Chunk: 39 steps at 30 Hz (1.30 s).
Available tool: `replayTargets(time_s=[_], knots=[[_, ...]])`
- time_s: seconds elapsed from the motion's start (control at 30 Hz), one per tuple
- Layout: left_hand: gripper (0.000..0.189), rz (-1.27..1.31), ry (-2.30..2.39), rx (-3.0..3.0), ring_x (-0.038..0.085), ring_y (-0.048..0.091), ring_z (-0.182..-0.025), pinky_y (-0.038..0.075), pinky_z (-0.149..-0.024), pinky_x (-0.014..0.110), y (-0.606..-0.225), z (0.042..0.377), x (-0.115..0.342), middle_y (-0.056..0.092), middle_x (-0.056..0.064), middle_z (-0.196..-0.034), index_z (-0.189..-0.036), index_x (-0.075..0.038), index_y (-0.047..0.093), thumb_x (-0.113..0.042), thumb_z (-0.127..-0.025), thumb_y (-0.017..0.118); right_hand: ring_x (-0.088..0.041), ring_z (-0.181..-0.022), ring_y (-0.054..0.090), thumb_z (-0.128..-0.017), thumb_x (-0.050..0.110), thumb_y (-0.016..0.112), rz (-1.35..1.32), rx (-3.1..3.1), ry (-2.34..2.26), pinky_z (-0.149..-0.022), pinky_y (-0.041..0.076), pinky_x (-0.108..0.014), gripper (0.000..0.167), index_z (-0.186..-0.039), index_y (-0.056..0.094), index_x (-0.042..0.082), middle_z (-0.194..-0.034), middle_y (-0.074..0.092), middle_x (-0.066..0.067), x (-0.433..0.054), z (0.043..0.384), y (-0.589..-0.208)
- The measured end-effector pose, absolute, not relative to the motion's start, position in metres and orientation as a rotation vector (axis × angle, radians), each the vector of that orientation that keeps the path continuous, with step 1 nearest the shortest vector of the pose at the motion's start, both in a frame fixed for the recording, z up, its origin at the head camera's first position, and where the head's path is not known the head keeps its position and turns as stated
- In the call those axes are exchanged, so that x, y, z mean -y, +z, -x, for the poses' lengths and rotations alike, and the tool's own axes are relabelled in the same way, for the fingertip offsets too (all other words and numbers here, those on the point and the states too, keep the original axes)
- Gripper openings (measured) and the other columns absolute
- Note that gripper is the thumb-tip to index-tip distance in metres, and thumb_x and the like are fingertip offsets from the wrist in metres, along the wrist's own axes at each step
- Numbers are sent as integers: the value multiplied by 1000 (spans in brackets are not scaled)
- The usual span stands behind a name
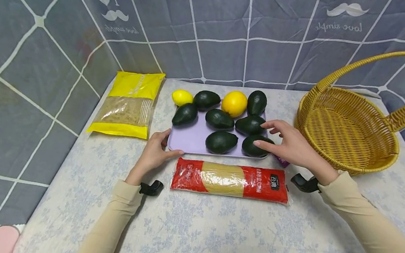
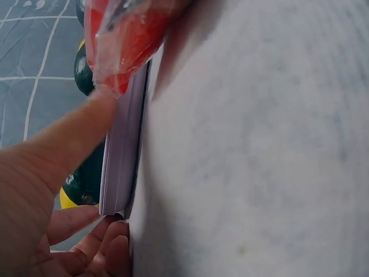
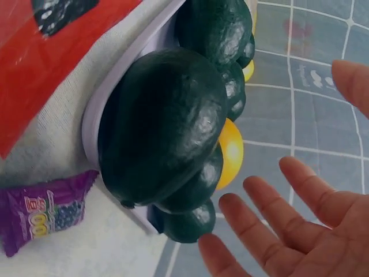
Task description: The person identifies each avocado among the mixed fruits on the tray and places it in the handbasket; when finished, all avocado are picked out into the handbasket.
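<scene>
Beyond the red noodle packet (image 1: 223, 179), the left hand (image 1: 154, 150), thumb and fingers spread, touched the near-left corner of the lilac tray (image 1: 189, 140). The right hand (image 1: 288, 145), wide, hovered over the near-right avocado (image 1: 250, 146); nudged, that fruit could roll off.

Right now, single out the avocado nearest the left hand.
The leftmost avocado, just in front of the lemon: it sits right by the left hand's fingers, while the other six lie farther right.
</scene>
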<state>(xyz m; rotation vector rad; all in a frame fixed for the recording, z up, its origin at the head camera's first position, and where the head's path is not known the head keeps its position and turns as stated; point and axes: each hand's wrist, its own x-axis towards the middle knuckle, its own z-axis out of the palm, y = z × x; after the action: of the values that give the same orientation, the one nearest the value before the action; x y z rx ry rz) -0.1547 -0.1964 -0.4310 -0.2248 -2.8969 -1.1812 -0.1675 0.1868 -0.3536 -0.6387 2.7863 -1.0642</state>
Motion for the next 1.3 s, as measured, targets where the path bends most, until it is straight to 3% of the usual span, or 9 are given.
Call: replayTargets(time_s=[0.33, 0.57, 0.8, 1.3], knots=[[85, 228, -1236, 2863, 27, 38, -82, 32, -70, 36, -433, 156, 199, 43, 15, -88, -141, 7, 38, -23, -75, 83, -35, -110, 48, -82, 43, 72, 591, -2772, -985, -89, 39, -48, 63, -124, 55, -1, -123, 54, -21, -183, 174, -359], [85, 212, -1277, 2846, 26, 39, -83, 32, -71, 35, -436, 157, 198, 46, 16, -96, -143, 5, 36, -22, -76, 82, -35, -106, 49, -79, 47, 74, 508, -2772, -932, -88, 39, -47, 65, -119, 56, -2, -121, 55, -20, -180, 178, -361], [86, 172, -1279, 2857, 25, 39, -84, 33, -71, 34, -438, 156, 198, 44, 16, -101, -144, 3, 35, -24, -77, 82, -35, -108, 46, -77, 59, 69, 445, -2747, -816, -88, 39, -48, 79, -123, 53, -3, -122, 53, -22, -181, 181, -364], [85, 195, -1255, 2847, 26, 41, -85, 35, -74, 34, -444, 155, 199, 44, 18, -103, -144, 4, 34, -25, -78, 80, -32, -94, 48, -70, 75, 62, 355, -2753, -637, -69, 42, -41, 88, -116, 55, 0, -110, 56, -19, -177, 188, -373]])
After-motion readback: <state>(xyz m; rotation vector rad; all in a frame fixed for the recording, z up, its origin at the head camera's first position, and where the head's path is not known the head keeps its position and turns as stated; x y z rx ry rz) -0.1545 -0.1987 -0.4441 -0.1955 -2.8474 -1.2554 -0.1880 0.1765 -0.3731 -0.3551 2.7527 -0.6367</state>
